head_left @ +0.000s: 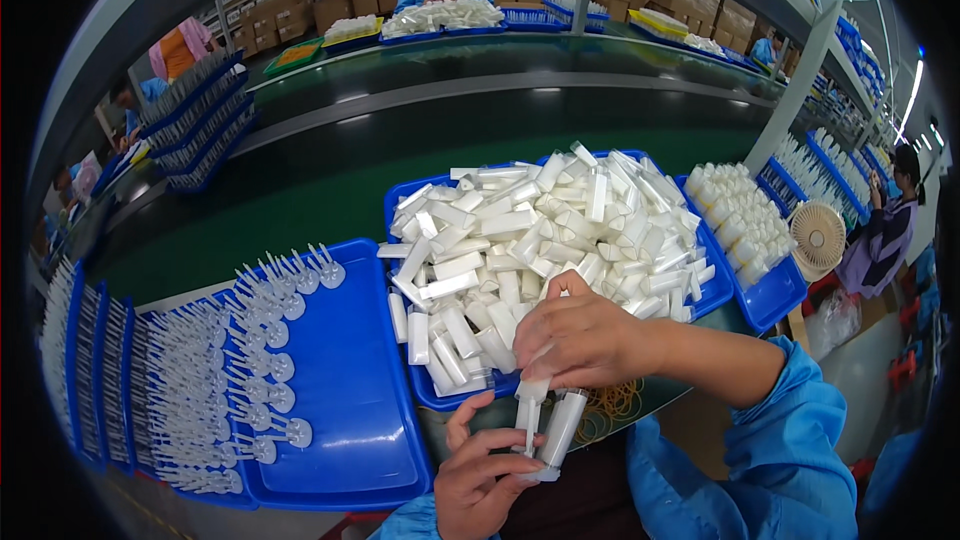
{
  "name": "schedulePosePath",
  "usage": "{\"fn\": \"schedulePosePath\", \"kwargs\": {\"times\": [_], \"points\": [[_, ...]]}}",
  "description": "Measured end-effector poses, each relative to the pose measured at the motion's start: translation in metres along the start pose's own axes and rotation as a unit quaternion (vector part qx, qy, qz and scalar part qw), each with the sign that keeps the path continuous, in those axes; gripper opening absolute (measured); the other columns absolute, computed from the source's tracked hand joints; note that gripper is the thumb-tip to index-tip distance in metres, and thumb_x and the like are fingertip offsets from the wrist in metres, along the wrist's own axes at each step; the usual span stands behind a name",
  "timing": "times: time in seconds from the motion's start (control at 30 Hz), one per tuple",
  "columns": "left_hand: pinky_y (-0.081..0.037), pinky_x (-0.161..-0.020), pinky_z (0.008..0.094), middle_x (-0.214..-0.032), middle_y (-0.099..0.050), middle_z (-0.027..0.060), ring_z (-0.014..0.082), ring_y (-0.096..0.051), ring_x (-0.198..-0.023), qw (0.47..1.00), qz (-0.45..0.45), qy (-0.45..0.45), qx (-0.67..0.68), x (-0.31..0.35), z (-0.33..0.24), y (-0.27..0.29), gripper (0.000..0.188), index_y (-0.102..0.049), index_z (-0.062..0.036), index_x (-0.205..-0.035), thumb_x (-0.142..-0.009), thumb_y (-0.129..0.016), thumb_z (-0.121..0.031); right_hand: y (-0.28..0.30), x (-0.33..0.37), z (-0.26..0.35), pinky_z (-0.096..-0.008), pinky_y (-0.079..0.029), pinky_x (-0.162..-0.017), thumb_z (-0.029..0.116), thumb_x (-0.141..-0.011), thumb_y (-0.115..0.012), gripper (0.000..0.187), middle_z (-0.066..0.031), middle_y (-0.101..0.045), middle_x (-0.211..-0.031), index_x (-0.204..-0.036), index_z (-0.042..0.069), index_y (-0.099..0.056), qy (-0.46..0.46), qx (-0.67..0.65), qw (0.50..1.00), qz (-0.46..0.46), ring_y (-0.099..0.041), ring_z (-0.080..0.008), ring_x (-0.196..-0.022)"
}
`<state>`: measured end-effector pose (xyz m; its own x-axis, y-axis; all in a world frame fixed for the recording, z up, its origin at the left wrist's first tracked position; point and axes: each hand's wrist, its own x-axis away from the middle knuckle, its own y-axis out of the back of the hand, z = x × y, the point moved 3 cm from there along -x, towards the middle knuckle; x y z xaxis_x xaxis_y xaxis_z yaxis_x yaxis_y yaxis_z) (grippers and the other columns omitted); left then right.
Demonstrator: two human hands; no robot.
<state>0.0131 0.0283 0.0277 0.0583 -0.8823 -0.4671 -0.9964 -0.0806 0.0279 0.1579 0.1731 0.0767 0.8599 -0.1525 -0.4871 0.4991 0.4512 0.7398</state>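
The middle blue tray (435, 401) is heaped with white tubes (460, 330); the left blue tray (345, 390) carries white stemmed pieces (270, 365) on its left part. Near the middle tray's front edge, the left hand (480, 480) grips a clear base (543, 475), on which one white sleeve (566, 428) stands tilted. The right hand (580, 335) pinches a small white piece (535, 390) above; its fingers cover part, so I cannot tell the full shape. Yellow rubber bands (610, 405) are partly hidden under the right wrist. Farther right is a round fan (817, 240).
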Motion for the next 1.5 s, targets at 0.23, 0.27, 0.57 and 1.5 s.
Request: {"fn": "schedulePosePath", "kwargs": {"times": [0.23, 0.27, 0.57, 1.5], "points": [[-0.025, -0.099, 0.0518, -0.089, -0.064, 0.0106, 0.0341, -0.048, -0.109, 0.997, 0.038, 0.022, 0.06, -0.005, 0.002, -0.002, 0.009, -0.067, -0.007, -0.08, -0.073, -0.071, -0.012, 0.011, 0.001, 0.008, -0.0309, -0.04, -0.075, 0.004, -0.08, -0.062, 0.022, -0.0076, -0.05, -0.096, -0.102, 0.008, -0.063, -0.058, -0.235, 0.964, 0.107, -0.053, -0.0227, -0.087], [-0.025, -0.099, 0.0521, -0.089, -0.064, 0.0105, 0.0341, -0.048, -0.108, 0.997, 0.054, 0.021, 0.049, -0.005, 0.0, -0.002, 0.009, -0.067, -0.0071, -0.079, -0.073, -0.071, -0.013, 0.013, 0.001, 0.009, -0.0306, -0.041, -0.075, 0.002, -0.082, -0.06, 0.023, -0.0095, -0.049, -0.099, -0.105, 0.007, -0.063, -0.07, -0.273, 0.951, 0.131, -0.053, -0.0235, -0.086], [-0.022, -0.1, 0.0532, -0.097, -0.061, 0.0084, 0.0375, -0.047, -0.109, 0.979, 0.152, -0.081, -0.11, -0.012, -0.019, -0.01, 0.006, -0.069, -0.014, -0.068, -0.066, -0.074, -0.017, 0.022, 0.01, 0.031, -0.0305, -0.04, -0.072, 0.003, -0.088, -0.054, 0.013, -0.0121, -0.046, -0.098, -0.098, 0.002, -0.061, -0.047, -0.33, 0.924, 0.189, -0.05, -0.0241, -0.086], [-0.033, -0.095, 0.0563, -0.131, -0.035, 0.0198, 0.0466, -0.038, -0.119, 0.939, 0.049, -0.184, -0.285, 0.001, -0.009, -0.017, 0.103, -0.025, 0.0002, -0.136, -0.063, -0.077, -0.051, -0.003, 0.066, 0.042, -0.0387, -0.033, -0.083, 0.011, -0.087, -0.058, 0.036, -0.0113, -0.052, -0.107, -0.121, 0.004, -0.046, -0.178, -0.364, 0.91, 0.094, -0.05, -0.0265, -0.097]]}}
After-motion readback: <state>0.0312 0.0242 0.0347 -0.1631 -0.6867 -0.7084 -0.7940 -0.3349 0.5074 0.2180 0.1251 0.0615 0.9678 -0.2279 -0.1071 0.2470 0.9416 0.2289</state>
